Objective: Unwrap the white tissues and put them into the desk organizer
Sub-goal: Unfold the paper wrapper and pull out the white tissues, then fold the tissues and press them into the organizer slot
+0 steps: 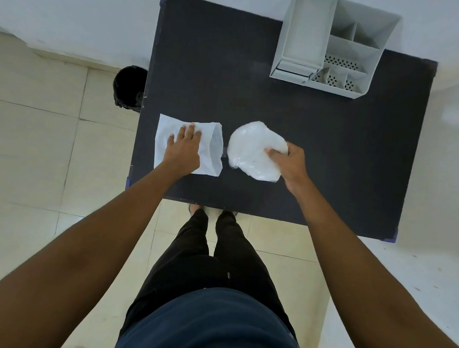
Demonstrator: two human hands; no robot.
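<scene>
A flat white wrapper bag (211,149) lies near the front left of the black table, its open mouth facing right. My left hand (183,150) rests flat on it, fingers spread. To the right sits a rounded white bundle of tissues (251,148), which looks covered in clear plastic. My right hand (290,161) grips the bundle's right edge. The grey desk organizer (304,39) stands at the far right of the table, with one long tray section and several small compartments, all of them showing bare bottoms.
The black table (305,119) has bare surface between the bundle and the organizer. A black bin (129,87) stands on the tiled floor by the table's left edge. My legs and feet are below the table's front edge.
</scene>
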